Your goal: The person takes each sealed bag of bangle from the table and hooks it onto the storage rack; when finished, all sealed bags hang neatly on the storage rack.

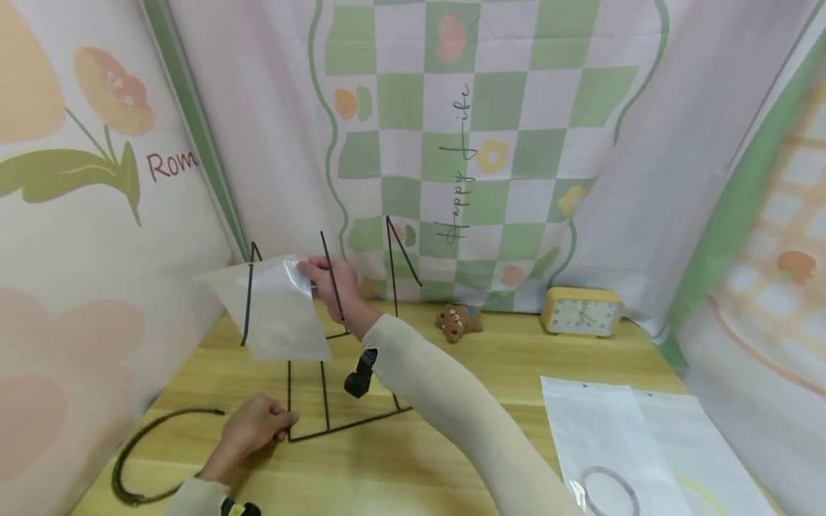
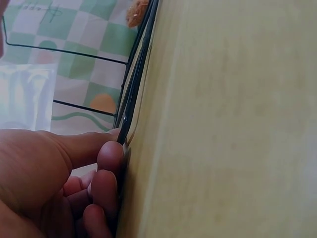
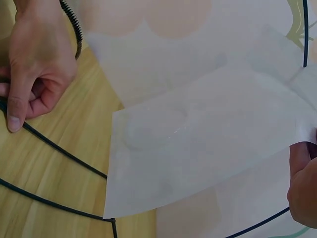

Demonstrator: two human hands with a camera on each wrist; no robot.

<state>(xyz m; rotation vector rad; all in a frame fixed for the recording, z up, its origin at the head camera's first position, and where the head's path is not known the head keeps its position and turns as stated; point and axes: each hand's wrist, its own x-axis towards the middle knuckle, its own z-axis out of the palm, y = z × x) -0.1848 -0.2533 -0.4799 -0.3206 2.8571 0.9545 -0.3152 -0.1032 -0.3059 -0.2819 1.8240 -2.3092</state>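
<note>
My right hand (image 1: 337, 288) pinches a translucent plastic bag (image 1: 277, 312) by its upper right edge, holding it up among the uprights of a black wire rack (image 1: 351, 425). The bag hangs flat and looks empty; in the right wrist view its sheet (image 3: 168, 144) spreads left from the fingers. Down at the rack's front left base corner, my left hand (image 1: 252, 424) grips the wire between thumb and curled fingers. The left wrist view shows that base wire (image 2: 134, 84) running away along the wooden tabletop. Part of the rack is hidden behind the bag and right forearm.
Left of my left hand lies a dark curved band (image 1: 119, 466). A brown bear figure (image 1: 454, 322) and a yellow alarm clock (image 1: 581, 313) sit at the back. At right are clear bags (image 1: 581, 408) with a purplish ring and a yellow one. Patterned curtains enclose the table.
</note>
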